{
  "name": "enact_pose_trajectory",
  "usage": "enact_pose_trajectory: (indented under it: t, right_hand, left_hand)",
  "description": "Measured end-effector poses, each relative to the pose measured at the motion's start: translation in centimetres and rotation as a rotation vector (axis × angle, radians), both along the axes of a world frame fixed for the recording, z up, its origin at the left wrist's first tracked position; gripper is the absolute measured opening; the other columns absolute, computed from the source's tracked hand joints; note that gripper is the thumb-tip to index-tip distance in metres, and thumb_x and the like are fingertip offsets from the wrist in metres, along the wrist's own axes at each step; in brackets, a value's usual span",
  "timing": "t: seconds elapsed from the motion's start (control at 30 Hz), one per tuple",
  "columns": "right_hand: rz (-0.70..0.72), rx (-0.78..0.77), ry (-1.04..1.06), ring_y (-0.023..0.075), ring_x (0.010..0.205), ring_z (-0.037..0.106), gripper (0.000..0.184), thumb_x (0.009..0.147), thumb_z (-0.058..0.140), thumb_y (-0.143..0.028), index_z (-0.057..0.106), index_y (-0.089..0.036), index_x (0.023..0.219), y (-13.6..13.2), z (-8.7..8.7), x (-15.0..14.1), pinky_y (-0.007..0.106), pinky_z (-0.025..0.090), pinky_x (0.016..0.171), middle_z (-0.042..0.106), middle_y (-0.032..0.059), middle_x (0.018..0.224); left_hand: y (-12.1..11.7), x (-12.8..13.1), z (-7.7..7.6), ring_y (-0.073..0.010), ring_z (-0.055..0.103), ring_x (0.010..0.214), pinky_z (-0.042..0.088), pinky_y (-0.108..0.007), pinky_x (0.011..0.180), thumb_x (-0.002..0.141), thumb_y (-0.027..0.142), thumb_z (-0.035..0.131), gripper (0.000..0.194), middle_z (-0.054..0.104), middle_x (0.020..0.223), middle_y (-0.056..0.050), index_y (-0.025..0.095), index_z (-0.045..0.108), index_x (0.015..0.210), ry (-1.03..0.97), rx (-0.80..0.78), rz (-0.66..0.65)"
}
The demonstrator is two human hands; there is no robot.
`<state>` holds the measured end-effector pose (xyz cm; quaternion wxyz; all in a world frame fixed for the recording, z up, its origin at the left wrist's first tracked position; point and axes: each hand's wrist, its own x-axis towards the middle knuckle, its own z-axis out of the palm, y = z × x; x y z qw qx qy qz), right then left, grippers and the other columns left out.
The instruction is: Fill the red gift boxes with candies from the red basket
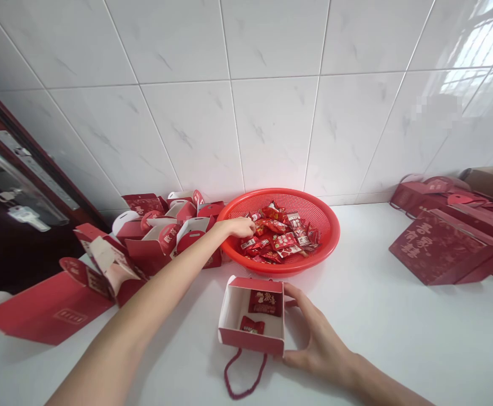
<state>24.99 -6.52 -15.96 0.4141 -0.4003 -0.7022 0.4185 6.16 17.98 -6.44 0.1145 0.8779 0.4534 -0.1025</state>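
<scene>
My left hand (243, 227) reaches into a red plastic basket (333, 231), over a heap of red-wrapped candies (286, 241). Its fingers are curled together at the left of the heap; whatever is between them is hidden. Below the basket stands an open red gift box (252, 341) with a white inside, tilted open side towards me. In it lie a small red packet (252, 325) and a larger red one (265, 302). My right hand (307, 332) grips the box's right side, thumb at the near corner and fingers at the far one. A dark red cord handle (230, 383) hangs from its front.
Several open red boxes (149, 248) crowd the left of the white table (347, 344), one lying on its side (52, 310). More red gift boxes (444, 245) stand at the right. A tiled wall (275, 129) rises behind; a door with keys (29, 217) is at far left.
</scene>
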Motion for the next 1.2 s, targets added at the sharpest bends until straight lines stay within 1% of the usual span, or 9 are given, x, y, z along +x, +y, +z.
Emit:
enact_pose_trajectory:
  t: [0.1,0.23,0.47,0.67,0.9,0.97,1.1,1.13,1.2]
  right_hand:
    - [0.002,-0.001,0.002,0.0288,0.128,0.056,0.091,0.07,0.081,-0.016,0.037,-0.03,0.149,0.0,-0.1,0.0,0.043,0.046,0.109,0.053,0.0102,0.146]
    - [0.009,0.006,0.0,0.0278,0.128,0.056,0.093,0.07,0.081,-0.014,0.036,-0.031,0.149,0.0,-0.2,0.0,0.043,0.046,0.109,0.052,0.0092,0.148]
    - [-0.014,0.016,-0.019,0.0262,0.128,0.055,0.094,0.072,0.086,-0.019,0.034,-0.035,0.149,-0.1,-0.2,0.0,0.041,0.048,0.108,0.054,0.0056,0.145]
    - [0.002,0.013,0.04,0.0261,0.136,0.052,0.098,0.069,0.085,-0.009,0.034,-0.035,0.149,-0.1,-0.4,0.0,0.04,0.044,0.114,0.047,0.0057,0.153]
    - [-0.007,0.003,0.053,0.0261,0.135,0.053,0.096,0.069,0.086,-0.008,0.038,-0.035,0.147,-0.2,-0.1,-0.1,0.04,0.046,0.113,0.049,0.0056,0.151]
    - [-0.006,0.004,0.048,0.0259,0.134,0.054,0.095,0.069,0.086,-0.01,0.038,-0.034,0.147,-0.1,-0.1,-0.1,0.04,0.046,0.113,0.05,0.006,0.15]
    - [0.007,0.016,0.042,0.0263,0.132,0.055,0.093,0.071,0.087,-0.016,0.037,-0.035,0.147,0.0,0.0,0.0,0.04,0.047,0.111,0.051,0.0063,0.148]
    - [0.009,0.017,0.042,0.0263,0.132,0.055,0.092,0.071,0.086,-0.016,0.037,-0.035,0.147,0.0,0.0,0.0,0.041,0.047,0.111,0.051,0.0063,0.148]
    - [0.012,0.011,0.039,0.026,0.131,0.056,0.091,0.072,0.086,-0.017,0.037,-0.035,0.147,0.0,0.0,0.0,0.041,0.048,0.111,0.051,0.0061,0.148]
  left_hand:
    - [0.0,-0.2,-0.2,-0.0221,0.069,0.098,0.05,-0.022,0.076,0.064,0.019,0.065,0.04,0.077,0.109,-0.004,0.024,0.075,0.103,0.023,-0.009,0.047]
    - [-0.2,-0.2,0.0,-0.0237,0.068,0.097,0.05,-0.024,0.073,0.061,0.02,0.069,0.051,0.075,0.107,-0.005,0.023,0.072,0.112,-0.03,0.029,0.08]
    - [-0.2,0.1,0.0,-0.0234,0.066,0.085,0.046,-0.026,0.067,0.058,0.022,0.072,0.037,0.072,0.088,-0.001,0.02,0.075,0.095,-0.202,0.066,0.094]
    - [-0.1,-0.3,-0.1,-0.0229,0.066,0.09,0.048,-0.026,0.072,0.055,0.02,0.075,0.044,0.073,0.092,-0.002,0.019,0.075,0.099,-0.4,0.069,0.111]
    - [0.2,-0.4,-0.5,-0.0176,0.06,0.07,0.045,-0.027,0.064,0.058,0.031,0.078,0.031,0.065,0.07,0.002,0.017,0.072,0.085,-0.598,0.021,0.099]
    - [0.1,-0.4,-0.5,-0.0175,0.061,0.071,0.047,-0.027,0.067,0.057,0.03,0.079,0.037,0.066,0.073,0.002,0.017,0.072,0.091,-0.647,0.002,0.099]
    - [-0.4,-0.5,-0.2,-0.0185,0.064,0.074,0.05,-0.029,0.07,0.06,0.028,0.077,0.06,0.068,0.081,0.001,0.019,0.066,0.119,-0.712,-0.006,0.112]
    - [-0.7,-0.5,0.0,-0.0185,0.064,0.074,0.05,-0.03,0.072,0.063,0.029,0.076,0.061,0.068,0.08,0.002,0.02,0.064,0.122,-0.717,-0.004,0.112]
    - [-1.3,-0.7,0.2,-0.0188,0.065,0.077,0.052,-0.031,0.076,0.067,0.03,0.073,0.055,0.069,0.082,0.002,0.021,0.065,0.121,-0.729,-0.004,0.096]
